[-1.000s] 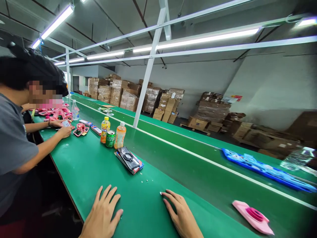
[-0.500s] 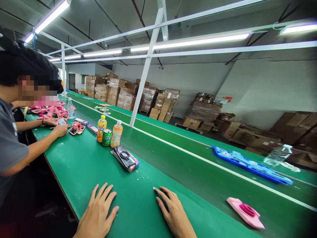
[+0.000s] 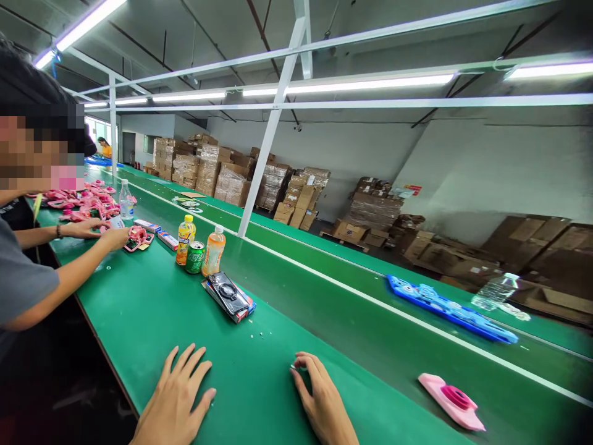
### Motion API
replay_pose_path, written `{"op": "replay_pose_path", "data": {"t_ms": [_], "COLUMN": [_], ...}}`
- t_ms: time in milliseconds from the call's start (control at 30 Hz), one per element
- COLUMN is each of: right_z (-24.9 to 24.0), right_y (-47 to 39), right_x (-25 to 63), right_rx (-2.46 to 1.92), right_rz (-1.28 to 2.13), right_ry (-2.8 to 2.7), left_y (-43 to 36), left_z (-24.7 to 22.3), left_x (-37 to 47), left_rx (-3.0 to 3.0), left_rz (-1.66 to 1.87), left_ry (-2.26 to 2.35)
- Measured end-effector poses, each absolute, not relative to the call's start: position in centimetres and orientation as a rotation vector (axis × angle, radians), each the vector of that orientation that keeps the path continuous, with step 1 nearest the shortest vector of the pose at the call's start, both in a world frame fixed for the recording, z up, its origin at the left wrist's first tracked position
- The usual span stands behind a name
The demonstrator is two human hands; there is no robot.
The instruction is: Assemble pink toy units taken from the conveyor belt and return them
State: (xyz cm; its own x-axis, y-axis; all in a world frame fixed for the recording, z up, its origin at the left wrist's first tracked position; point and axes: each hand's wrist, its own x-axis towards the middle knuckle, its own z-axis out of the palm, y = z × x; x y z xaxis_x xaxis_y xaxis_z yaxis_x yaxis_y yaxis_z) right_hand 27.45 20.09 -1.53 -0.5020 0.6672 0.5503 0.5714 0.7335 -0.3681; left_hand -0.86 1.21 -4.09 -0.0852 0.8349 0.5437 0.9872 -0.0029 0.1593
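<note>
My left hand (image 3: 178, 395) rests on the green tabletop (image 3: 139, 309) with its fingers spread, holding nothing. To its right, my right hand (image 3: 322, 402) has its fingers curled, thumb and forefinger close together at a tiny white bit (image 3: 293, 367). What that bit is, I cannot make out. A few similar white crumbs (image 3: 260, 334) lie on the table ahead of my hands. Beyond them a black phone case (image 3: 227, 292) with a ring lies on flat boxes. Further right on the green belt sits a pink piece with a darker pink round part (image 3: 456, 398).
Two drink bottles (image 3: 214, 250) (image 3: 186, 240) and a green can (image 3: 195, 257) stand behind the phone case. At left, a co-worker's hands (image 3: 115, 238) handle pink pieces beside a pink pile (image 3: 88, 201). A blue tray (image 3: 449, 312) and clear bottle (image 3: 495, 292) lie at far right.
The fingers of my right hand have curled in, bringing thumb and forefinger together. My left hand stays spread on the table. The view has shifted slightly, and the co-worker's head and hands have moved.
</note>
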Motion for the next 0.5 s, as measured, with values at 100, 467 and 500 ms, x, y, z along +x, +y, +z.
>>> {"op": "replay_pose_path", "data": {"t_ms": [100,467,500], "right_z": [-0.99,-0.95,-1.06], "right_y": [19.67,20.1,20.29], "right_x": [27.39,27.59,27.63], "right_rx": [-0.906,-0.971,-0.991], "right_rz": [0.214,0.352,0.354], "right_ry": [-2.252,-2.25,-2.234], "left_y": [1.21,1.1,1.08], "left_z": [-4.07,-4.15,-4.2], "left_x": [-0.91,-1.03,-1.07], "left_rx": [-1.905,-1.892,-1.893], "left_rz": [-0.754,-0.779,-0.778], "left_ry": [-1.969,-1.908,-1.896]}}
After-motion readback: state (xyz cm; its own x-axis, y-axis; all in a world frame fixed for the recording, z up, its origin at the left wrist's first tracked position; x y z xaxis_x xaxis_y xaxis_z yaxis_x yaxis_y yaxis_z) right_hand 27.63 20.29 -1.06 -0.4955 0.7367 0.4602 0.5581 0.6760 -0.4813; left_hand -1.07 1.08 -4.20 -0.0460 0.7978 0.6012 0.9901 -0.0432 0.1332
